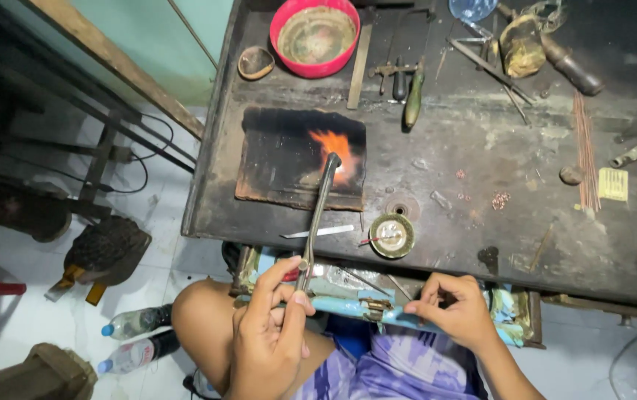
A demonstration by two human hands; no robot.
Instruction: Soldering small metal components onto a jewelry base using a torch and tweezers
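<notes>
Flame (335, 148) burns orange at the tip of the torch (318, 215), right over the charred black soldering board (289, 159), and that board is our landmark on the dark workbench (481, 222). The left hand (270, 333) is curled tight around the torch's lower stem, thumb and fingers pinching it, with the thin metal tube running up and away from the person to the board's right half. The right hand (455, 307), well to the right of the torch and nearer the person than the board, is closed with fingertips pinched together above the open drawer (348, 300); whatever it grips is too small to make out.

Beyond the board sits a red bowl (315, 35) with a brownish inside, and a small brown shell-shaped dish (255, 63) just left of it. Near the board's lower right corner, a round green-rimmed tin (392, 235) stands by the bench edge, and a flat silver strip (318, 232) lies just below the board. Far right of the board: a bundle of thin copper rods (585, 152) and beside them a small yellow rectangular card (613, 184), print unreadable. Down on the pale floor, below and left of the board, lie two clear plastic bottles (137, 337) with blue caps.
</notes>
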